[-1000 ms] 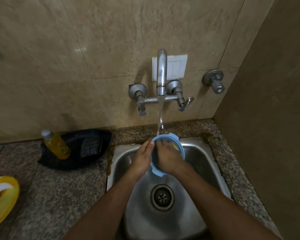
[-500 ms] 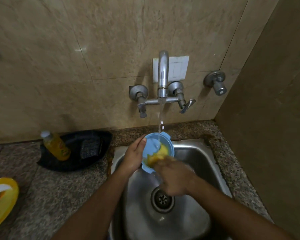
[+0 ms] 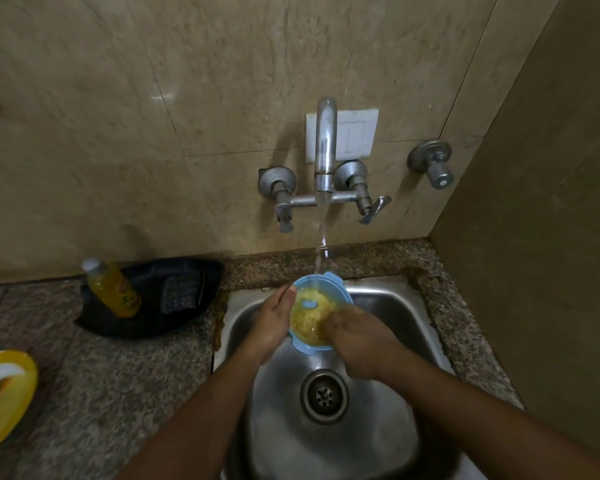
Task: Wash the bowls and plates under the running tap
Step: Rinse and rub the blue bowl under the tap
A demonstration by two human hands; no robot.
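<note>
My left hand (image 3: pixel 274 323) grips the blue bowl (image 3: pixel 321 313) by its rim, tilted over the sink (image 3: pixel 395 306). My right hand (image 3: pixel 357 341) presses curled fingers inside, though what they hold I cannot tell. Water from the tap (image 3: pixel 324 150) falls into the bowl.

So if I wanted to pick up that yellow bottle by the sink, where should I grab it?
Probably around the middle of the yellow bottle, coming from the front or left. It leans tilted in the black tray, white cap up and to the left, with the tray and wall behind it, so those sides look most open.
</note>
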